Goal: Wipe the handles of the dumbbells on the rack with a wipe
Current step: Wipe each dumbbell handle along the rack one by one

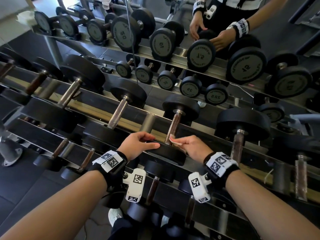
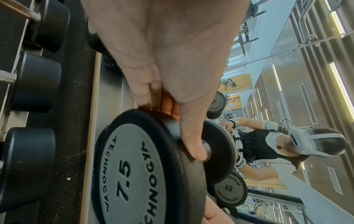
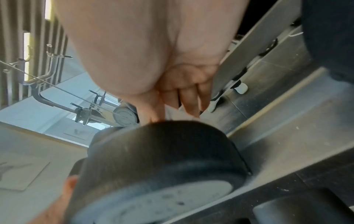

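Note:
A 7.5 dumbbell point(image 1: 174, 122) lies on the rack's top tier point(image 1: 135, 122), its brown knurled handle pointing away from me. My left hand point(image 1: 152, 141) grips its near black head point(image 1: 166, 155), thumb on top and fingers curled over the rim; the left wrist view shows that left hand point(image 2: 172, 98) on the head marked 7.5 point(image 2: 134, 174). My right hand point(image 1: 180, 141) pinches a white wipe point(image 1: 174, 140) against the near end of the handle. In the blurred right wrist view the right hand point(image 3: 172, 91) has its fingers curled just above the head point(image 3: 162, 151).
Other dumbbells lie close on both sides, a steel-handled one point(image 1: 119, 111) to the left and a bigger one point(image 1: 240, 125) to the right. A lower tier of small dumbbells point(image 1: 152, 187) sits under my wrists. A mirror point(image 1: 190, 40) behind the rack reflects everything.

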The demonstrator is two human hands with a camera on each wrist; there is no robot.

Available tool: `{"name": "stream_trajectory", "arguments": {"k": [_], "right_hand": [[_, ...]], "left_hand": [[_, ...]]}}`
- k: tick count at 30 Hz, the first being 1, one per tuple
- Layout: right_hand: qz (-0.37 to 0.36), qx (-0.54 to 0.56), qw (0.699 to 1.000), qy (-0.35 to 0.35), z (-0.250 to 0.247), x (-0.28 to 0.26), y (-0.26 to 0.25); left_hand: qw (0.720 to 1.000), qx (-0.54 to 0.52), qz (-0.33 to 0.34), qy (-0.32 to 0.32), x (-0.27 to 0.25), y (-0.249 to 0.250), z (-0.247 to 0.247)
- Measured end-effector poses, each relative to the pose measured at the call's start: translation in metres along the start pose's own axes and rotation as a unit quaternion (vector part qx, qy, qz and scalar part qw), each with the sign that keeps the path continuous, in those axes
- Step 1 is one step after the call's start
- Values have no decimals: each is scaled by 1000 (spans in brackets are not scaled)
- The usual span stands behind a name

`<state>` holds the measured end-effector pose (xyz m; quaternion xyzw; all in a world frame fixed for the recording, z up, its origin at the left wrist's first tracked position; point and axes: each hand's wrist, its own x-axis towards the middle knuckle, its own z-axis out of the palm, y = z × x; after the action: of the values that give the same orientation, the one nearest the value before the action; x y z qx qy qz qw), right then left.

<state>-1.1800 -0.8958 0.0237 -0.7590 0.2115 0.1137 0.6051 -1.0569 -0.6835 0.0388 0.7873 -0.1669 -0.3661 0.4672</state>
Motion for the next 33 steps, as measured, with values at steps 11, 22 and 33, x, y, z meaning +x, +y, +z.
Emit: {"name": "stream_trajectory", "arguments": {"k": [11,22,33], "right_hand": [[-42,7,990,132,-6,14,-26],[11,44,998,39,-18,-1,-21],[-10,57,979,195,2,26,-15]], "left_hand": [[1000,6,2,9,1,-4,0],[1000,2,5,18,3,-9,2],[999,14,-10,29,1,-6,3]]}}
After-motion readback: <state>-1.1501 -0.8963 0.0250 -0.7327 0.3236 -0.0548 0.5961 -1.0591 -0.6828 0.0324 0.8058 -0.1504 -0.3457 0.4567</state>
